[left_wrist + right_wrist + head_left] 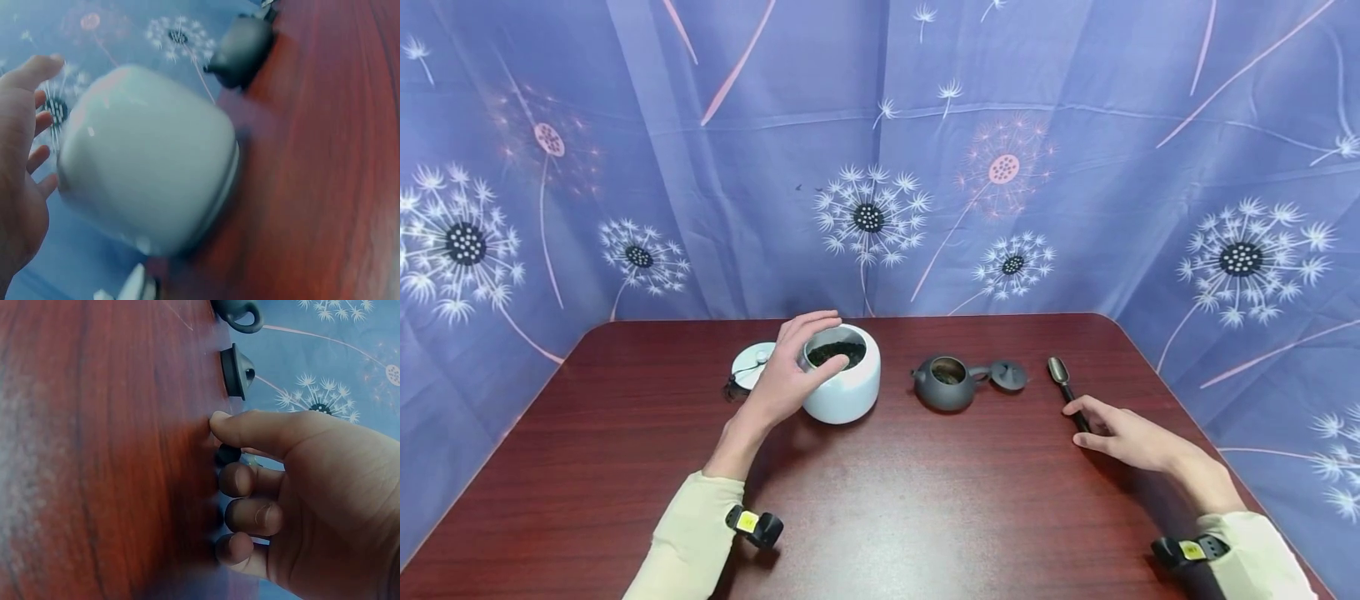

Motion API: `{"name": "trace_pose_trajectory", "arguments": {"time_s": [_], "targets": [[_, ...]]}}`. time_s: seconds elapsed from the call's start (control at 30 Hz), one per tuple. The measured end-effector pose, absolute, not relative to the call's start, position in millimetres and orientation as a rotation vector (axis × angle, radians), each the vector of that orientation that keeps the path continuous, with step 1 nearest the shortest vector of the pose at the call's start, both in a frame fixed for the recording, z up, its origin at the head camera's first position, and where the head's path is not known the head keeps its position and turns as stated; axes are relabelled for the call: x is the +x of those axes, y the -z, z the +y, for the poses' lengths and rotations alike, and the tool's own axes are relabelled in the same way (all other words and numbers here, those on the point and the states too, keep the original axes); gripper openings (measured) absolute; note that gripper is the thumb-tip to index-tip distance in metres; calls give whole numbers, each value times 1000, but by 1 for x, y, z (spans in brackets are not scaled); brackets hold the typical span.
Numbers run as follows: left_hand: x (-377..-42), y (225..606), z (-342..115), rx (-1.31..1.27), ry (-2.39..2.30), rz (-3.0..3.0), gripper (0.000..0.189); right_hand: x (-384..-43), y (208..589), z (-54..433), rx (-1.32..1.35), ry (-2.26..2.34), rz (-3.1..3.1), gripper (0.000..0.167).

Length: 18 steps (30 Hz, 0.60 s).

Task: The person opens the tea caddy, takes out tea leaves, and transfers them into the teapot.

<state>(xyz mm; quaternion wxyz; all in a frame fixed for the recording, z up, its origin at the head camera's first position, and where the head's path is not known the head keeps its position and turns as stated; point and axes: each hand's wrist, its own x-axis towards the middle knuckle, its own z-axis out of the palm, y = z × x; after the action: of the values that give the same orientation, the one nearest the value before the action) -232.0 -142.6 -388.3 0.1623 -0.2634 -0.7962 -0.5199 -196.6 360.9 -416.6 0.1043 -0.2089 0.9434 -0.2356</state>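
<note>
In the head view my left hand (790,371) hovers at the near-left rim of a white jar (842,396), thumb and fingers spread across its opening. Dark loose tea leaves (833,353) lie inside the jar. From the left wrist, the jar (147,162) fills the view, and the left fingers are apart at its side. At the right, my right hand (1120,433) is low over the table with thumb and fingers on either side of the black handle of a tea scoop (1060,372). The handle's end (229,454) shows between the parted thumb and index finger.
A dark teapot (945,392) stands uncovered right of the jar, its small lid (1008,376) beside the handle. The jar's white lid (752,365), with a dark cord, lies left of the jar, partly behind my left hand. A patterned curtain (760,208) hangs behind the table.
</note>
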Motion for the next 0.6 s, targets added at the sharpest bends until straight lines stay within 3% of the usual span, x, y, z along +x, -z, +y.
{"name": "trace_pose_trajectory", "arguments": {"time_s": [0.3,0.6], "targets": [[-230,373,-117,-853,1419,-2285,42,-197,415,361,-614,689,2769,38],[-223,368,-91,-880,1321,-2432,50,-196,411,358,-648,682,2823,35]]}}
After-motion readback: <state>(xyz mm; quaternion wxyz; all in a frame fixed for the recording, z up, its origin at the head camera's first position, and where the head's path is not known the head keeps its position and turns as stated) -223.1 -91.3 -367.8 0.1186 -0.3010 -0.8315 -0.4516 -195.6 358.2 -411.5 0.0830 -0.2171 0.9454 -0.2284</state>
